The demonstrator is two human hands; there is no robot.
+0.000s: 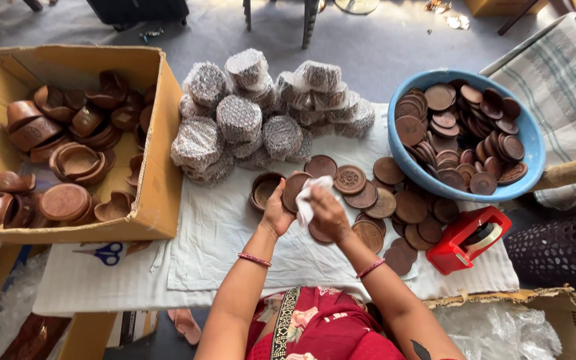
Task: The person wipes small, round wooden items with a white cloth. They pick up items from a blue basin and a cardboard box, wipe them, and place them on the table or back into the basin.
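Head view looks straight down on a white cloth (235,247) spread over the work surface. The left hand (277,212) grips a round brown wooden lid (295,190) by its edge, holding it tilted just above the cloth. The right hand (328,212) is closed around a small white rag (308,199) and presses it against the face of that lid, so the lid sits between the two hands, touching both. Just left of the left hand lies an open wooden bowl (265,190). More carved lids (381,207) lie scattered on the cloth to the right of the hands, and a blue basin (531,143) beyond them is heaped with others. Behind the hands stands a pile of wrapped bundles (261,113). A cardboard box (161,167) of wooden bowls sits at the left, scissors (105,253) below it, and a red tape dispenser (468,239) lies at the right.
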